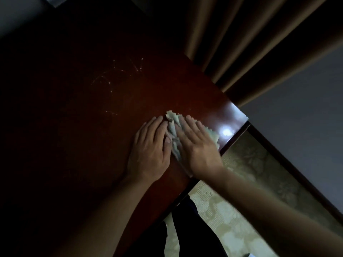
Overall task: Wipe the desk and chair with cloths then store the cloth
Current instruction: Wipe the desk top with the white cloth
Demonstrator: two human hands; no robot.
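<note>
- My left hand (150, 151) lies flat on the dark reddish wooden surface (78, 112), fingers straight and close together, released and gripping nothing; its thumb side touches the edge of the cloth (173, 131).
- My right hand (197, 145) presses down on that cloth with straight, slightly spread fingers, palm flat on top (no curl, no pinch).
- The cloth is pale, greenish-grey and crumpled, with a jagged edge. It shows between my two hands, pokes out beyond my fingertips toward 12 o'clock, and peeks out past the right hand at 3 o'clock.
- The cloth sits near the surface's corner, which is at about 2 o'clock from my hands; a bright light reflection (226, 131) glints on the polished wood just beside the cloth, at 3 o'clock.
- Faint whitish scratch marks (118, 78) curve across the wood at about 11 o'clock from my hands, well apart from them.
- Brown curtains (250, 43) hang in folds beyond the surface at 1 o'clock.
- A patterned beige carpet (241, 201) covers the floor at 5 o'clock, and my dark trouser legs (185, 229) stand just beside the surface's edge at 6 o'clock.
- A pale wall (306, 117) with a dark skirting board runs along the carpet at 3 o'clock.
</note>
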